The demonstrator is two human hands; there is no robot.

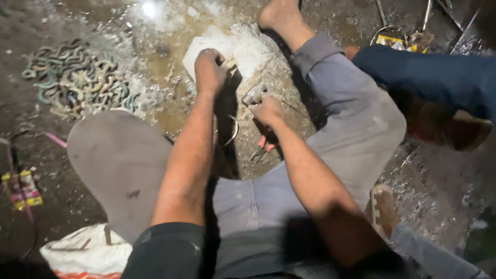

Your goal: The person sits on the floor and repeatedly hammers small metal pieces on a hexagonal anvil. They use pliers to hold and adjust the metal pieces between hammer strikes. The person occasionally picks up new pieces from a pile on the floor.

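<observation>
White block [206, 49] gripped, pliers [262, 148] below, hooks [77, 80] left

Bare wet floor [165, 111] lies open at eleven o'clock between the left hand [209, 70] and the pile of metal hooks [77, 80] at ten. At two, the grey-trousered leg [351, 113] blocks the right hand [266, 109]; red-handled pliers [263, 147] lie just beneath it.

Grey trousers [356, 124], red-handled pliers [263, 147], a white block [206, 44], greenish-grey metal hooks [77, 77].
</observation>
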